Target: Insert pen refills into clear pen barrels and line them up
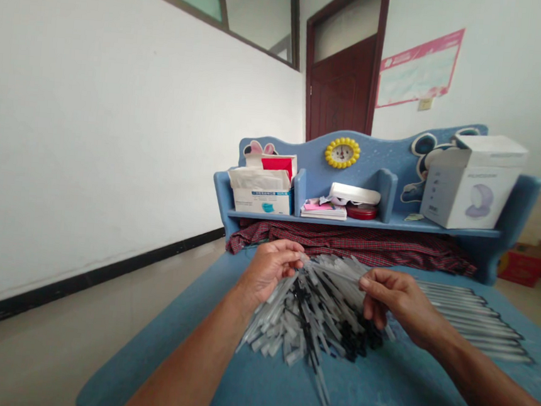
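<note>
As both pinch one clear tube, left hand, right hand, above tube pile, blue table

The left hand and right hand cover the far end of the tube pile, so what each pinches stays unclear. Both forearms run off the bottom edge. The pile's small black bits are too blurred to identify. The row of tubes at right smears, perhaps from lens stretch. Box print is unreadable.
</note>
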`<action>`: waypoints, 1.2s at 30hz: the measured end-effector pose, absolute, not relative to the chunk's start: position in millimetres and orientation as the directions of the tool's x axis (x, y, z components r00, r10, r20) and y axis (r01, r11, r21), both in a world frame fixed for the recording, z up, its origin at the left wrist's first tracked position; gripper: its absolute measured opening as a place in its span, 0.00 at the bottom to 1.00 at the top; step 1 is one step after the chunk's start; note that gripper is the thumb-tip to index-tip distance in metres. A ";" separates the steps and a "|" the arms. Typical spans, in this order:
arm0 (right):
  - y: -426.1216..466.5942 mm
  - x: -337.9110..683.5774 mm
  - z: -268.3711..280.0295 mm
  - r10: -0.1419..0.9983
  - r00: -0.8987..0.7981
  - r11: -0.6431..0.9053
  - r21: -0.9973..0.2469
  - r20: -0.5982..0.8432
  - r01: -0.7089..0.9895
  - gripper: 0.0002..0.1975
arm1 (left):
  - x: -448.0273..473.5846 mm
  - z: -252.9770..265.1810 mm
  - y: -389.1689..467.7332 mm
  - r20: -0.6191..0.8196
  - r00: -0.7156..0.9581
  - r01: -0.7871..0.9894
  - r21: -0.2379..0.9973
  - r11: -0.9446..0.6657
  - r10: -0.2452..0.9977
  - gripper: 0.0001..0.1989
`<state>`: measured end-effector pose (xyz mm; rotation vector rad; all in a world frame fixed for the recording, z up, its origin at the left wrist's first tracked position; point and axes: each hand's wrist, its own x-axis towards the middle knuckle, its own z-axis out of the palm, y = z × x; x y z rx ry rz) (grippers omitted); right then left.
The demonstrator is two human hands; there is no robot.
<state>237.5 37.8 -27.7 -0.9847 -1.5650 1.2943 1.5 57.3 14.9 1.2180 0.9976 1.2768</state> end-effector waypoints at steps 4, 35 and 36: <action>36.9 235.8 -28.8 0.939 -0.316 0.160 -0.986 0.139 0.043 0.19 | 0.7 16.3 55.6 0.089 0.122 -0.082 0.993 -0.079 0.989 0.08; 15.9 222.1 -27.8 0.780 -0.304 0.625 -0.650 0.547 0.432 0.11 | 3.9 16.1 52.4 0.047 0.241 -0.077 0.997 -0.029 0.969 0.10; 15.5 222.5 -28.0 0.767 -0.303 0.638 -0.619 0.566 0.459 0.11 | 5.1 16.9 51.0 0.049 0.246 -0.089 0.996 -0.028 0.968 0.11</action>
